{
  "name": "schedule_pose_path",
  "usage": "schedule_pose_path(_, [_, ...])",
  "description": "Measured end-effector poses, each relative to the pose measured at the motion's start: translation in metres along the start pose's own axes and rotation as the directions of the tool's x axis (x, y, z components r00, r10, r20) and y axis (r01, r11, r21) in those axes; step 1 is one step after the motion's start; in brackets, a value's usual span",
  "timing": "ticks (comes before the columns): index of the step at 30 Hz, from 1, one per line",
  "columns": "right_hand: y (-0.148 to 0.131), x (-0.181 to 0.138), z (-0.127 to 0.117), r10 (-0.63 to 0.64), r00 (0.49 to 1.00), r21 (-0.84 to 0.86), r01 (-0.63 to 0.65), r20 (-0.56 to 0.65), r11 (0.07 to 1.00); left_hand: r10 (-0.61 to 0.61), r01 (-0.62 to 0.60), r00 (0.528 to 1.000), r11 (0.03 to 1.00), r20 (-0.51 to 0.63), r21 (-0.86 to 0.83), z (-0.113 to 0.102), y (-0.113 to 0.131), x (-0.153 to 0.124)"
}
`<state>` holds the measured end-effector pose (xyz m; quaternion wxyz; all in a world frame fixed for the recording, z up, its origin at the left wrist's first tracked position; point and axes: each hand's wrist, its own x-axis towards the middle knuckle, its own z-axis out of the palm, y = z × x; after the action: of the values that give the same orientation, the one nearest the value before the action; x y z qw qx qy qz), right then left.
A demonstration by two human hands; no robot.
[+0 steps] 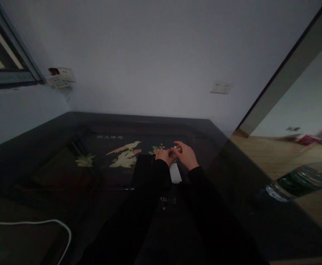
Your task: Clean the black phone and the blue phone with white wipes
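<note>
My left hand [163,155] and my right hand [187,156] meet over the dark table, fingers bent and closed around a small roundish object [173,154]. It looks partly see-through, but my fingers cover much of it and its kind is unclear. A small white spot shows by my right fingertips. Just below the hands lies a white rectangular piece [175,173], paper or a small box. Left of it, partly under my left sleeve, is a flat black object [142,169]. Small shiny bits [167,200] lie between my forearms.
The glossy dark table [116,119] bears a bird-and-flower picture [125,154]. A clear bottle with a green label [299,182] is at the right edge. A white cable [47,221] curves at lower left. Wall sockets [220,87] sit behind the table.
</note>
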<state>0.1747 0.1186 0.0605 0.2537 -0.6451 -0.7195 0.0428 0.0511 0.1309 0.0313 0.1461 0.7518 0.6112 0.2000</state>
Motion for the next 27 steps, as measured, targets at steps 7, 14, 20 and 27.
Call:
schedule_pose_path(7, [-0.002,-0.001,0.006,0.019,1.0,0.012,-0.019,-0.021,1.0,0.017,-0.017,1.0,1.0,-0.016,0.011,0.006,0.0,0.0])
schedule_pose_path(14, [0.017,-0.037,0.001,0.151,0.988,-0.053,-0.15,0.014,0.987,0.026,-0.027,1.0,0.998,0.017,0.055,0.001,-0.001,0.0])
schedule_pose_path(20, [0.007,-0.073,0.013,0.174,0.969,-0.193,-0.139,0.178,0.971,-0.122,0.131,0.99,0.976,-0.066,0.176,-0.033,-0.044,-0.013])
schedule_pose_path(27, [0.0,-0.058,0.027,0.264,0.907,-0.198,-0.208,0.329,0.958,-0.208,0.224,0.974,0.939,-0.088,0.26,-0.025,-0.063,-0.026])
